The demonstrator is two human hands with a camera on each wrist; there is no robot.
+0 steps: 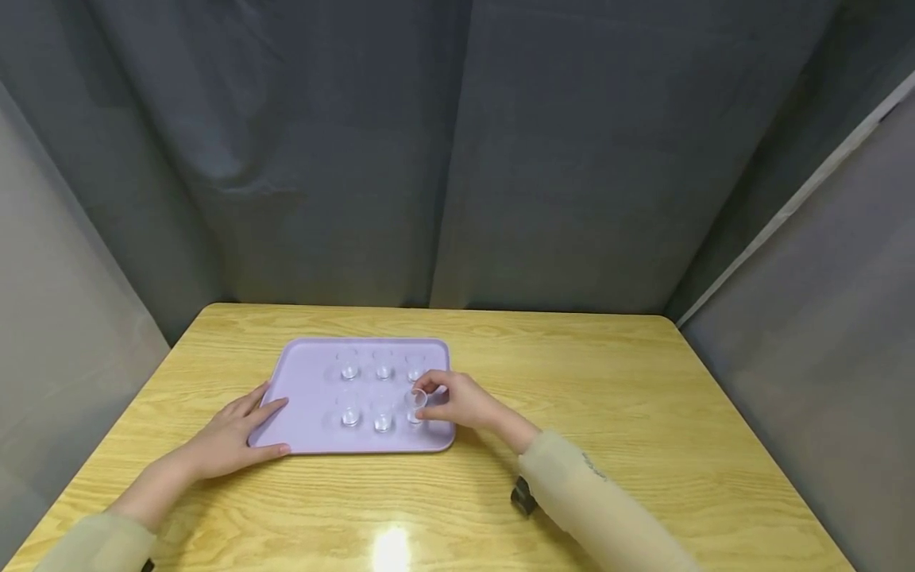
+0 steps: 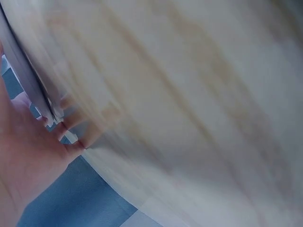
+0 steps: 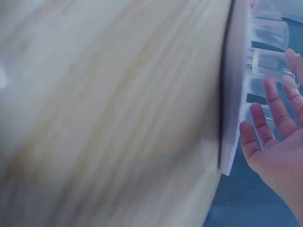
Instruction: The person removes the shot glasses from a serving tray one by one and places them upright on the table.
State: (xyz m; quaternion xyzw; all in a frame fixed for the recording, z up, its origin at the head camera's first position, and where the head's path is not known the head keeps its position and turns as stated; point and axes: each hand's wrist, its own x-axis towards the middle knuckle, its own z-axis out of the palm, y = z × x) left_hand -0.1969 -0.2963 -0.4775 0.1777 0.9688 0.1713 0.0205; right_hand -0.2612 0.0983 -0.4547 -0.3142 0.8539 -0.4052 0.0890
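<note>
A lilac tray lies on the wooden table and carries several small clear cups in two rows. My right hand reaches in from the tray's right side, and its thumb and forefinger pinch the front right cup. In the right wrist view the right hand's fingers lie beside the tray's edge, close to the clear cups. My left hand rests on the tray's front left corner, fingers straight on its surface and thumb along the front edge. The left wrist view is blurred and shows the palm against the tray's rim.
Grey cloth walls close in the table at the back and on both sides. Bare wood stretches to the right of the tray and in front of it. A small black object sits under my right forearm.
</note>
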